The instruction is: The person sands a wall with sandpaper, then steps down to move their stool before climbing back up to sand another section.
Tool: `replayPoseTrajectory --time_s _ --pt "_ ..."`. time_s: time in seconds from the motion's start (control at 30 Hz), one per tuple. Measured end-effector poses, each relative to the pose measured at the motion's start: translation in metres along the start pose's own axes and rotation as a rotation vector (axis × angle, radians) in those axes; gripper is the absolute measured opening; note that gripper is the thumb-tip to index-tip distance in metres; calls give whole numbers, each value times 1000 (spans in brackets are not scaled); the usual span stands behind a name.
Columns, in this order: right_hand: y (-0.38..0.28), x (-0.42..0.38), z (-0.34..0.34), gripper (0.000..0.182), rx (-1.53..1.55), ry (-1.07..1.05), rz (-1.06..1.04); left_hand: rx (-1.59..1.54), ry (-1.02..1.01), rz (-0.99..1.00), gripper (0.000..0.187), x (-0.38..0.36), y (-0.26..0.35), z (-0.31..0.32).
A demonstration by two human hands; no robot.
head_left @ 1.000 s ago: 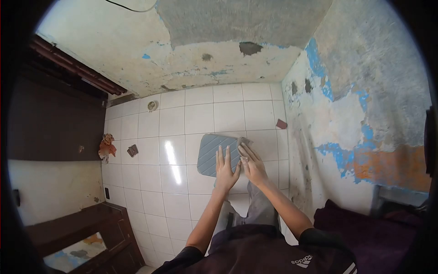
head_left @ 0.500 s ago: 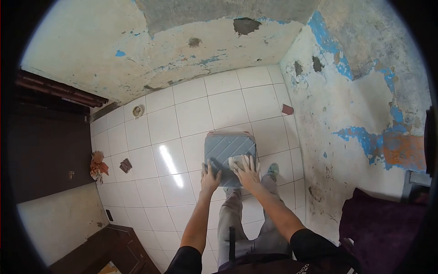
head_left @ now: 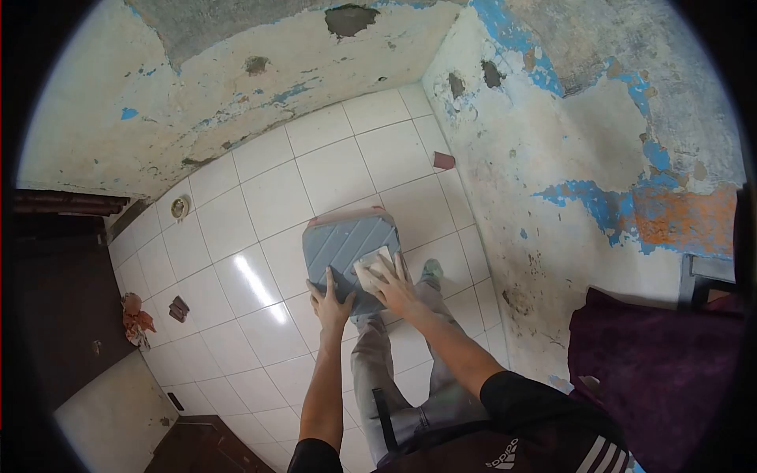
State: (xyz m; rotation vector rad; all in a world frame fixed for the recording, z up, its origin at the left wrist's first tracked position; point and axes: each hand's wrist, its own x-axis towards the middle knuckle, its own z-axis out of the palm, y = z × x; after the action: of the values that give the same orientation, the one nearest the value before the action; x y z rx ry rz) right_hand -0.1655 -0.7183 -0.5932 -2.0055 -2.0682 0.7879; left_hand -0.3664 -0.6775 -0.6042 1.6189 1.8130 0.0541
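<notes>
A grey plastic stool [head_left: 347,240] with diagonal grooves across its top stands in front of my legs on the tiled floor. My left hand [head_left: 333,303] rests on the near left part of the top, thumb and fingers spread, with nothing in it. Under the fingers of my right hand [head_left: 392,285], a pale cream pad [head_left: 369,264] lies pressed against the stool's right side. The hand covers much of this pad, and I cannot tell exactly what kind it is.
White tiles [head_left: 276,189] surround the stool. A dark red piece [head_left: 444,161] lies by the right wall, a tape-like roll [head_left: 180,207] at the far left. Brownish strips [head_left: 179,308] and a crumpled orange cloth [head_left: 137,319] sit left. Purple fabric [head_left: 646,370] hangs at right.
The camera view has shifted, so the stool and room appear further left and turned. The pad is tilted more under my right hand; both hands remain on the stool.
</notes>
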Motion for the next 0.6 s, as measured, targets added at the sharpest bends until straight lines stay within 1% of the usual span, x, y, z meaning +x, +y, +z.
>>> replayPoseTrajectory --time_s 0.07,0.13,0.17,0.2,0.3,0.43,0.53,0.6 --pt "15 5 -8 64 -96 22 -1 -5 -51 -17 106 5 17 5" --pt "34 10 -19 65 -113 12 7 -7 -66 -22 107 8 39 13" --pt "44 15 -24 66 -138 8 18 -15 -81 -19 108 10 51 16" --pt "54 19 -33 66 -127 -48 47 10 -82 -7 108 12 62 20" --pt "86 29 -53 64 -209 -16 35 64 -86 27 110 21 98 37" --pt "131 46 -75 64 -194 -31 82 105 -59 23 111 39 153 64" --pt "164 61 -95 62 -185 -49 122 103 -54 38 108 56 194 78" --pt "186 71 -108 61 -179 -25 109 100 -45 34 108 69 219 88"
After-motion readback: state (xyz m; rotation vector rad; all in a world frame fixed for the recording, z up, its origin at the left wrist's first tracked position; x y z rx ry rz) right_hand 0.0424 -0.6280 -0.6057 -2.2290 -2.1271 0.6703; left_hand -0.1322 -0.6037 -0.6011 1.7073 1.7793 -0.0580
